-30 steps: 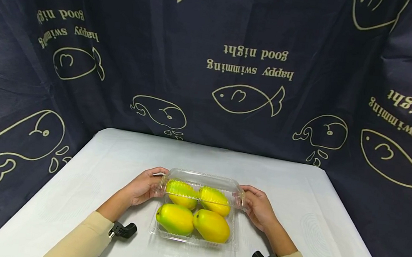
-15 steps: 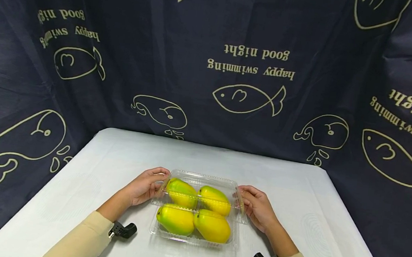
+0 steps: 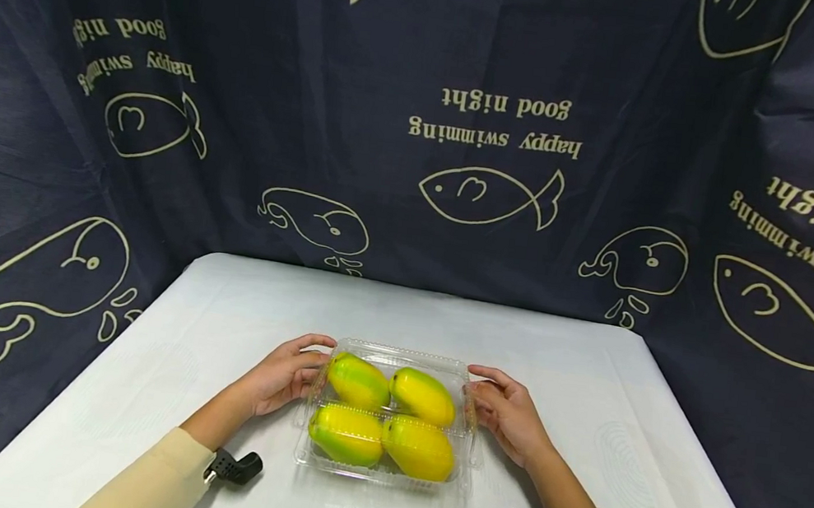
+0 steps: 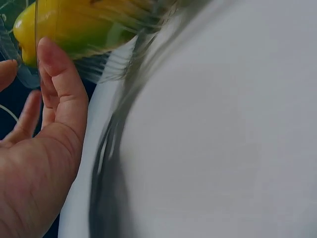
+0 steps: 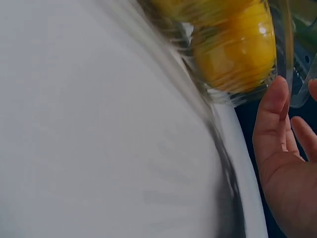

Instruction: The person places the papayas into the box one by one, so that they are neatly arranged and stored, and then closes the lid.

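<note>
Several yellow-green mangoes lie in two rows in a clear plastic clamshell container on the table. Its hinged lid is tipped forward over the fruit and slopes down toward the person. At the left side of the lid is the left hand, fingers relaxed; in the left wrist view a fingertip meets the clear plastic edge, close to a mango. The right hand mirrors it on the other side; in the right wrist view its fingertip touches the plastic beside a mango.
The container stands on a table with a white cover. A dark curtain with pale fish drawings hangs behind and to both sides. Black wrist cameras sit at both beige sleeves.
The container's lid has swung down toward the person, from raised over the back mangoes to covering the front row too. Both hands stay at its sides, shifting only slightly.
</note>
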Tool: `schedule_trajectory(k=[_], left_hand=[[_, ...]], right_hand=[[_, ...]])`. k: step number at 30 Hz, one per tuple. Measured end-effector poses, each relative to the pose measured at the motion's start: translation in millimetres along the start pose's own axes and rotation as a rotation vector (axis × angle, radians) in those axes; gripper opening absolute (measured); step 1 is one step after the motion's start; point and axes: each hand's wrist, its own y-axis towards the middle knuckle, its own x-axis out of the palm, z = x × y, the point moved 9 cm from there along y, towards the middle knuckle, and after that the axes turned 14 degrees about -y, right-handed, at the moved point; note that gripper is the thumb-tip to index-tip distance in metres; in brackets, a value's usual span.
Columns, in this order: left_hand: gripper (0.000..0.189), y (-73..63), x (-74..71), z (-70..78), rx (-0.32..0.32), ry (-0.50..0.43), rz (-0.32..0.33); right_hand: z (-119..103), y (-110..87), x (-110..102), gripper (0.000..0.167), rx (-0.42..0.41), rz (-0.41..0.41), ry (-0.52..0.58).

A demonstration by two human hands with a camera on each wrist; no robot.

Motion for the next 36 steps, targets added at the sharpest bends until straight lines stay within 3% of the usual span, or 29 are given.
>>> schedule_trajectory(k=[6, 16, 36], left_hand=[[0.056, -9.2, 1.3, -3.2, -0.009, 0.015, 0.014], [0.058, -26.1, 5.9, -7.3, -0.028, 0.033, 0.025], [0.070, -65.6, 24.2, -15.7, -0.084, 0.039, -0.069]], right_hand=[[-2, -8.4, 2, 0.052, 0.026, 0.012, -0.028], [-1, -23.5, 8, 0.056, 0.090, 0.003, -0.030], [-7, -61.1, 24, 0.067, 0.135, -0.113, -0.046]])
